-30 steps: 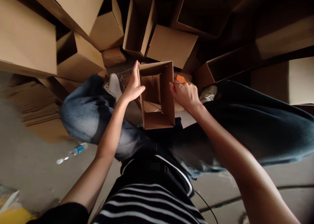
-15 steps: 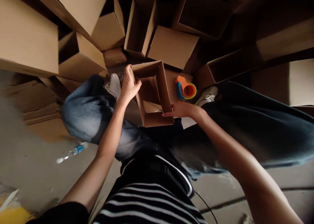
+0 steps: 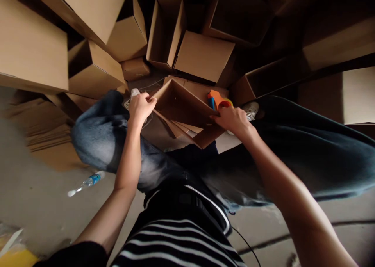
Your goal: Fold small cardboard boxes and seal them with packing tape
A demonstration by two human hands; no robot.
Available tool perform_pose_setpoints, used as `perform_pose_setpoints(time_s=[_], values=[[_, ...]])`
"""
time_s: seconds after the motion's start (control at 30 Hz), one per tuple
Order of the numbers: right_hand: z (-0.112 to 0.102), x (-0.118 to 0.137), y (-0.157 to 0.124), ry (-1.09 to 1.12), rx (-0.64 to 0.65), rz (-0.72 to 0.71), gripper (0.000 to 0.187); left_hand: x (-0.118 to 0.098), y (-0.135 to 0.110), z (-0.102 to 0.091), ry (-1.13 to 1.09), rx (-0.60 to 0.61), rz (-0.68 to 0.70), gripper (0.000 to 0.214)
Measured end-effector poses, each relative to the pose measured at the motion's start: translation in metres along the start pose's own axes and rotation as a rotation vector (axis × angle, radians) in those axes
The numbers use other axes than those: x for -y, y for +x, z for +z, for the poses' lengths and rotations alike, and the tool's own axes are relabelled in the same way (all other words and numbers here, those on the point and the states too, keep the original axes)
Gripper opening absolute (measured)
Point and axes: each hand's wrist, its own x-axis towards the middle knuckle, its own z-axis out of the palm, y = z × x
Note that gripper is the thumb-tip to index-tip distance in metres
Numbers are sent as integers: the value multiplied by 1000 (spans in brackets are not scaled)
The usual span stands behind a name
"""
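Note:
Between my hands is an open cardboard box (image 3: 190,103), turned so that its corners point toward and away from me, with its upper side open. My left hand (image 3: 141,107) pinches its left corner between thumb and fingers. On the opposite corner, my right hand (image 3: 233,119) grips the wall, thumb on the inner side. Just behind the right hand lies an orange and blue tape dispenser (image 3: 216,98), partly covered by that hand. Beneath the box, a flat piece of cardboard (image 3: 202,88) lies on the floor between my shoes.
Several open cardboard boxes (image 3: 165,29) crowd the far side in an arc. Flattened cardboard (image 3: 49,130) is stacked at the left. A plastic bottle (image 3: 89,181) lies on the floor near my left knee. A yellow item (image 3: 17,255) sits at the lower left corner.
The box has turned and skewed from an upright rectangle to a diamond shape. My left hand moved left and down; my right hand moved right and up, over part of the tape dispenser.

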Motion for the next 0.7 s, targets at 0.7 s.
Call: perform_pose_setpoints(time_s=[0.7], values=[[20, -10, 27, 385, -332, 91, 87, 4, 2, -4, 146, 9, -150, 45]])
